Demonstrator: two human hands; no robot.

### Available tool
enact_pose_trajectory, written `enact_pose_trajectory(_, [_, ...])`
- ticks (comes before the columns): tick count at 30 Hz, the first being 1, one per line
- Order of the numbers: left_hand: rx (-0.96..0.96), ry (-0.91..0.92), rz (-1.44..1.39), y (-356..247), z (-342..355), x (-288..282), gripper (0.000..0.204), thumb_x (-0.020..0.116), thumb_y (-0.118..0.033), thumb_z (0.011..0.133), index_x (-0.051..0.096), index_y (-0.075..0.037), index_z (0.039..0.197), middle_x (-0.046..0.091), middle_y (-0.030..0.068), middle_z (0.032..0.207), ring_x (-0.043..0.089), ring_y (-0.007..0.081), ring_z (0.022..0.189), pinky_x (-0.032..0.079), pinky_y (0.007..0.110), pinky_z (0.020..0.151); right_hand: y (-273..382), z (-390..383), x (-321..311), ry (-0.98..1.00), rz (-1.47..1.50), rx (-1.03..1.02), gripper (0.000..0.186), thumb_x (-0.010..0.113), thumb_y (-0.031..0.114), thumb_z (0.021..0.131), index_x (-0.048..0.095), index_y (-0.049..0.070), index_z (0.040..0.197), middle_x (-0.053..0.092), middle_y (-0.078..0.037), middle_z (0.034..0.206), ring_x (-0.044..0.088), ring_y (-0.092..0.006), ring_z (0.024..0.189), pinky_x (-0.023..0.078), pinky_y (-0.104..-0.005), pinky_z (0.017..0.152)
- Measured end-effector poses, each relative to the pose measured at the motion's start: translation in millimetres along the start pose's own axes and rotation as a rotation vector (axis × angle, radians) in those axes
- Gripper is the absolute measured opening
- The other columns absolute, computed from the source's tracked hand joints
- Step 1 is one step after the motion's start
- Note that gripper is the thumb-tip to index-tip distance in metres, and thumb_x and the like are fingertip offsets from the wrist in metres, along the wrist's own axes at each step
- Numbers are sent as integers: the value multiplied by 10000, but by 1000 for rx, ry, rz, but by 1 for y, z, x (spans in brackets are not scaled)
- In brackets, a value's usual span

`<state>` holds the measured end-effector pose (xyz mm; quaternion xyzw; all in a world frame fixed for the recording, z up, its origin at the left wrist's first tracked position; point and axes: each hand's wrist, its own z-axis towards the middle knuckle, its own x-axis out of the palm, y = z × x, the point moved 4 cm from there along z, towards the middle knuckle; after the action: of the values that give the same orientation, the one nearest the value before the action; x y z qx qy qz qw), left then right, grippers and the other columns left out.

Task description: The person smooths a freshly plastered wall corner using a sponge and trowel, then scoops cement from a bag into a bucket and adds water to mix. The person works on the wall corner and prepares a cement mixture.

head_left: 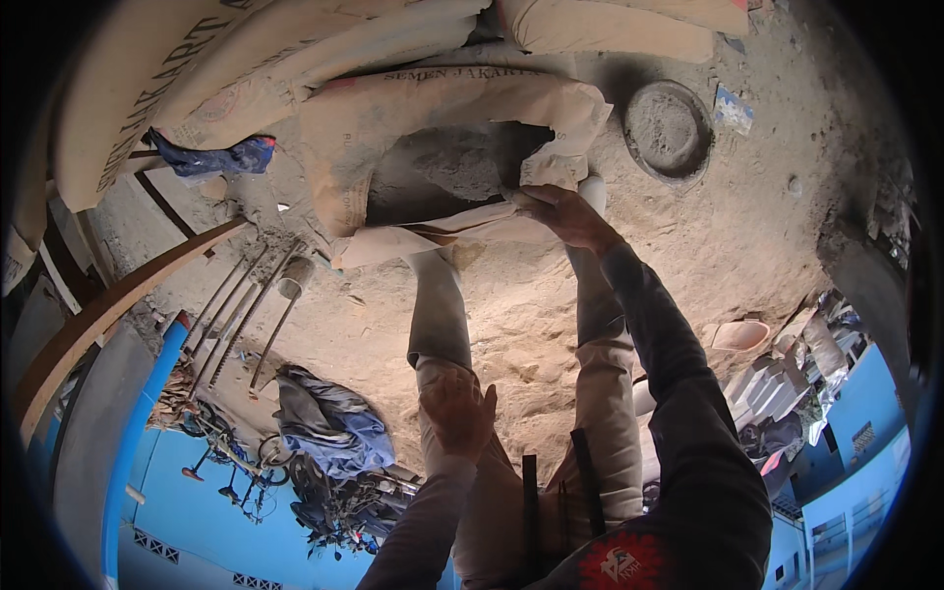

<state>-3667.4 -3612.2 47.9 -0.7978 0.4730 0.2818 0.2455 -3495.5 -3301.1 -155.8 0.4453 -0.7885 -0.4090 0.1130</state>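
A brown paper cement bag [339, 128] lies in front of me with a large torn opening. Grey cement powder [462, 172] shows inside it. At the near right edge of that opening, my right hand [568, 213] has its fingers closed on the torn paper; the fingertips are partly hidden in shadow. My left hand [459, 413] rests on my left leg near the knee, holding nothing, its fingers slightly apart. Both legs reach forward to the near side of the bag.
More filled paper sacks [197, 74] lie at the far left. A round pan of grey powder [671, 131] stands right of the bag. Metal rods [251, 305], a curved wooden piece [128, 315] and a cloth heap [334, 423] lie left. A sandal [739, 335] lies right.
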Motion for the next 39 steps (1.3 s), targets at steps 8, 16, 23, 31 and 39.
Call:
enact_pose_trajectory(8, [-3, 54, 40, -14, 7, -10, 516, 699, -517, 961, 737, -110, 1275, 638, 117, 1402, 533, 343, 1360, 349, 584, 1141, -68, -158, -101, -396, 323, 361, 499, 693, 327, 1074, 629, 65, 1493, 704, -6, 1018, 602, -107, 850, 539, -293, 761])
enact_pose_trajectory(16, [56, 28, 123, -25, 8, -7, 502, 740, -485, 938, 741, -103, 1264, 642, 119, 1372, 551, 361, 1312, 369, 585, 1117, -218, -115, -175, -822, 68, 374, 398, 614, 309, 1089, 652, 116, 1435, 714, -93, 1062, 648, -261, 904, 550, -426, 848])
enact_pose_trajectory(23, [62, 24, 131, -33, 9, -3, 500, 759, -475, 926, 741, -100, 1256, 639, 126, 1384, 536, 375, 1319, 369, 581, 1120, -212, -91, -178, -920, -705, 376, 558, 602, 198, 1032, 512, 238, 1582, 556, -87, 1562, 614, -376, 1266, 548, -492, 1049])
enact_pose_trajectory(31, [54, 8, 87, -26, 3, 0, 524, 757, -477, 926, 730, -78, 1265, 641, 120, 1371, 533, 353, 1316, 370, 564, 1113, -115, -131, -131, -932, -697, 137, 493, 606, 237, 1076, 540, 191, 1563, 658, -136, 1426, 614, -428, 1231, 527, -512, 1042])
enact_pose_trajectory(39, [34, -44, 11, -20, 2, 1, 502, 765, -498, 913, 751, -61, 1159, 638, 137, 1303, 555, 334, 1292, 369, 595, 1106, 13, -74, -18, -431, -563, -135, 380, 727, 232, 998, 634, 147, 1357, 678, -127, 1094, 693, -374, 1013, 604, -495, 823])
